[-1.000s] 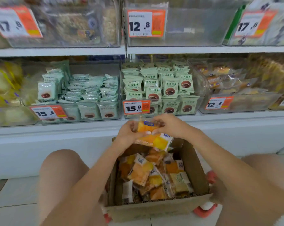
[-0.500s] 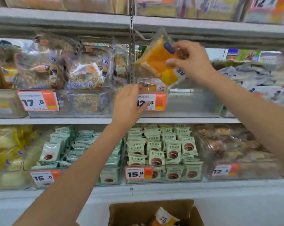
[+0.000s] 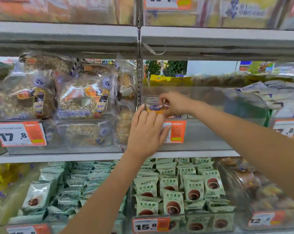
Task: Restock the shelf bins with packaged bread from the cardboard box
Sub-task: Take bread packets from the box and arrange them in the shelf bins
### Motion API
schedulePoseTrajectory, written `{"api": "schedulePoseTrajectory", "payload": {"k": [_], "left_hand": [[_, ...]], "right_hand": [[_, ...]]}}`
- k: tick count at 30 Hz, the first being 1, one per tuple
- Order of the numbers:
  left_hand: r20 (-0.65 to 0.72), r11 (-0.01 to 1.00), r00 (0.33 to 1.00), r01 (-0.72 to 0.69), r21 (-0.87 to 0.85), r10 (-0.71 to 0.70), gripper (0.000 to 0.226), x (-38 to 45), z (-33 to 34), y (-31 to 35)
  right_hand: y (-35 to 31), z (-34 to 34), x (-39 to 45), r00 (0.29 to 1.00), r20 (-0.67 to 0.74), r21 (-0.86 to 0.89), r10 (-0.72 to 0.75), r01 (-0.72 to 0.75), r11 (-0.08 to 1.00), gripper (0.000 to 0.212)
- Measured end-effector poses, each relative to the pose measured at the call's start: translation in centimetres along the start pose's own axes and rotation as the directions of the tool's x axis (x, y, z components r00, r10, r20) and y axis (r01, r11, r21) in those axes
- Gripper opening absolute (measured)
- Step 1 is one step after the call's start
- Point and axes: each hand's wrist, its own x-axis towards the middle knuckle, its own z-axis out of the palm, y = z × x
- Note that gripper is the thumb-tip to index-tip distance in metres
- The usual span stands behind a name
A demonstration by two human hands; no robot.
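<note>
An orange packaged bread [image 3: 155, 109] with a blue label sits at the front left corner of a clear shelf bin [image 3: 205, 105] on the middle shelf. My right hand [image 3: 174, 103] pinches the packet's clear top edge from above. My left hand [image 3: 147, 132] rests against the bin's front wall, fingertips touching the packet's lower part. The rest of this bin looks nearly bare. The cardboard box is out of view.
A bin of large seeded bread bags [image 3: 82, 98] stands to the left. White packets [image 3: 274, 93] fill the bin at right. Green cake packets [image 3: 181, 188] fill the lower shelf bins. Orange price tags [image 3: 175, 130] hang on the bin fronts. A metal upright [image 3: 139, 78] divides the shelves.
My right hand has brought the orange packet down from above the bin into its front left corner. My left hand rose to meet it at the bin front. The view tilted up past the box.
</note>
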Motion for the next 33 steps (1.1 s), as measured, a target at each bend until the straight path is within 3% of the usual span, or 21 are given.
{"api": "schedulePoseTrajectory", "payload": {"k": [3,7,8,10,12,14,17,18,19,22,24,26,27,30,33], "left_hand": [[-0.012,1.000,1.000,0.016,0.006,-0.016,0.031,-0.2,0.3,0.1],[-0.015,1.000,1.000,0.017,0.018,-0.016,0.033,-0.1,0.4,0.1],[-0.018,1.000,1.000,0.016,0.021,-0.015,0.033,-0.1,0.4,0.2],[-0.023,1.000,1.000,0.017,0.025,-0.017,0.033,-0.1,0.4,0.2],[-0.023,1.000,1.000,0.021,0.022,-0.021,0.033,-0.1,0.4,0.2],[-0.016,0.999,1.000,0.024,0.025,-0.023,0.033,-0.1,0.5,0.2],[-0.010,0.999,1.000,0.029,0.027,-0.028,0.034,-0.1,0.4,0.2],[-0.009,0.999,0.999,0.031,0.027,-0.031,0.034,-0.1,0.4,0.3],[-0.006,0.999,0.999,0.032,0.025,-0.032,0.034,-0.1,0.4,0.3],[0.004,0.999,1.000,0.025,0.024,-0.025,0.034,-0.2,0.3,0.3],[0.018,0.999,0.999,0.028,0.029,-0.029,0.034,-0.1,0.2,0.3],[0.045,0.999,0.998,0.032,0.034,-0.033,0.034,0.1,0.0,0.4],[0.063,0.999,0.998,0.029,0.039,-0.031,0.034,0.1,-0.2,0.4],[0.124,1.000,0.992,-0.006,0.024,0.003,0.032,0.3,-0.7,0.3],[0.212,0.999,0.977,-0.027,0.036,0.019,0.031,0.6,-1.4,0.5]], "right_hand": [[-0.1,0.7,0.1,1.000,-0.024,-0.013,-0.012,0.012,1.000,0.034],[-0.6,-0.1,-0.7,0.997,-0.041,-0.204,0.067,-0.075,0.976,0.038],[-0.6,-0.3,-1.0,0.992,-0.031,-0.178,0.122,-0.126,0.976,0.048],[-0.7,-0.9,-1.7,0.963,-0.033,0.041,0.268,-0.267,0.963,0.075],[-0.3,-1.4,-1.6,0.848,-0.124,0.322,0.516,-0.458,0.829,0.092],[1.2,-1.1,-0.1,0.679,-0.057,0.575,0.732,-0.577,0.580,0.088],[3.4,0.2,2.0,0.617,0.319,0.765,0.720,-0.616,0.189,0.081],[3.5,0.3,2.0,0.617,0.422,0.774,0.664,-0.627,0.090,0.078],[3.3,0.3,1.8,0.640,0.466,0.778,0.610,-0.625,0.061,0.074],[2.7,-0.4,1.0,0.673,0.464,0.767,0.575,-0.630,0.119,0.072],[2.5,-0.2,0.8,0.685,0.479,0.778,0.548,-0.621,0.096,0.073],[2.7,0.0,1.3,0.670,0.436,0.758,0.601,-0.634,0.156,0.086],[2.3,-0.2,1.2,0.674,0.355,0.740,0.648,-0.626,0.245,0.090],[0.6,-1.5,-1.2,0.688,-0.115,0.682,0.716,-0.470,0.561,0.068],[-0.8,-2.8,-5.6,0.717,-0.479,0.536,0.505,-0.217,0.816,0.047]]}}
